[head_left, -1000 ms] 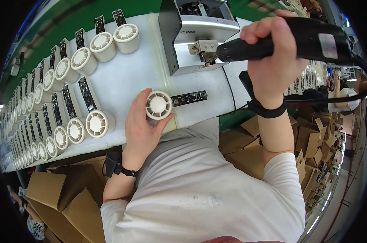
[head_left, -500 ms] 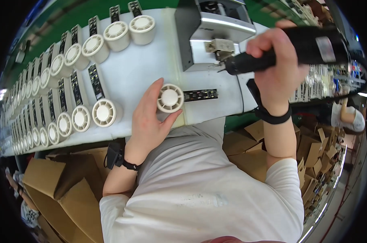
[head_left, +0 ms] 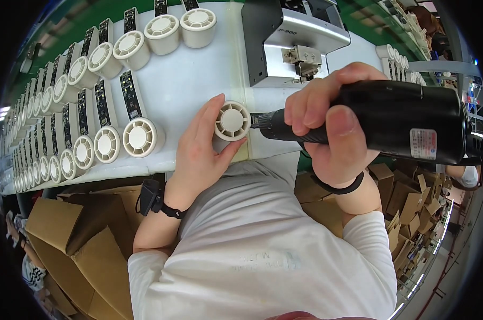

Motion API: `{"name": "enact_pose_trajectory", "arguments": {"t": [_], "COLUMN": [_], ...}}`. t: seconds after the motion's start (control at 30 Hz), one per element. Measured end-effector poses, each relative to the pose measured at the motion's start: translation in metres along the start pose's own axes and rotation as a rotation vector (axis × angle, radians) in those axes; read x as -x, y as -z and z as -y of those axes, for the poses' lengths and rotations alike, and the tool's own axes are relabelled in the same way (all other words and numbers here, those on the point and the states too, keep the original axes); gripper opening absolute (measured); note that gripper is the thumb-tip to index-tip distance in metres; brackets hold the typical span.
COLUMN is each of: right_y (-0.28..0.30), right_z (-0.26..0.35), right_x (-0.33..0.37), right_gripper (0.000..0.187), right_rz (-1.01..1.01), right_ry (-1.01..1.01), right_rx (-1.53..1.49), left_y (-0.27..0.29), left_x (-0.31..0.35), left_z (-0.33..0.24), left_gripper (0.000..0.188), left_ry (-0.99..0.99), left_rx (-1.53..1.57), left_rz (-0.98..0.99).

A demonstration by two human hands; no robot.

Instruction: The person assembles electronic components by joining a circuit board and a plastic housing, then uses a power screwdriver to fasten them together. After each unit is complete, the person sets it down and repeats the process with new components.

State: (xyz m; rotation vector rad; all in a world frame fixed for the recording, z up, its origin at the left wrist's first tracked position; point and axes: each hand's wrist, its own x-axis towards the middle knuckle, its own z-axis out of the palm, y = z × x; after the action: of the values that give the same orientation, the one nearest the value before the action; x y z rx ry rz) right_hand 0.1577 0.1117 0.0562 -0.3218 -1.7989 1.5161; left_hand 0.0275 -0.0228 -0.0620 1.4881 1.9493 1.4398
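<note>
My left hand [head_left: 201,152] grips a white round housing [head_left: 234,120] with a slotted, spoked face, thumb and fingers curled around its sides. A black circuit board strip [head_left: 256,119] extends to the right from this housing, mostly covered from view. In my right hand [head_left: 340,125] is a black electric screwdriver [head_left: 407,104], lying almost level. Its nose points left over the strip, close beside the housing. The bit's tip is hidden, so contact with a screw cannot be seen.
Two rows of similar white housings [head_left: 140,137] with board strips line the table [head_left: 183,80] at left. A metal screw feeder [head_left: 295,40] stands ahead of my hands. Open cardboard boxes [head_left: 100,266] sit below the table edge; shelving [head_left: 399,18] is at far right.
My right hand has brought the electric screwdriver from the screw feeder toward me and left, over the board strip. My left hand still holds the housing.
</note>
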Motion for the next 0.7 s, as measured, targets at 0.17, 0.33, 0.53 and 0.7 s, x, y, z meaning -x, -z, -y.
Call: {"name": "enact_pose_trajectory", "arguments": {"t": [0.17,0.33,0.53,0.7], "right_y": [-0.002,-0.003,-0.005,-0.004], "right_z": [-0.007,-0.012,-0.015,-0.023], "right_x": [-0.001,-0.002,0.001,0.003], "right_gripper": [0.039,0.037,0.034,0.033], "right_rz": [-0.010,-0.023,0.018,0.043], "right_ry": [-0.009,-0.035,0.006,0.044], "right_rx": [0.024,-0.031,-0.069,-0.001], "left_y": [-0.001,-0.001,-0.002,-0.003], "left_x": [0.000,0.001,0.003,0.004], "left_z": [0.002,0.002,0.001,0.001], "left_gripper": [0.073,0.072,0.072,0.072], "left_ry": [-0.018,-0.014,-0.023,-0.013], "left_rx": [-0.015,-0.017,-0.024,-0.017], "left_rz": [-0.005,0.002,-0.010,-0.012]}}
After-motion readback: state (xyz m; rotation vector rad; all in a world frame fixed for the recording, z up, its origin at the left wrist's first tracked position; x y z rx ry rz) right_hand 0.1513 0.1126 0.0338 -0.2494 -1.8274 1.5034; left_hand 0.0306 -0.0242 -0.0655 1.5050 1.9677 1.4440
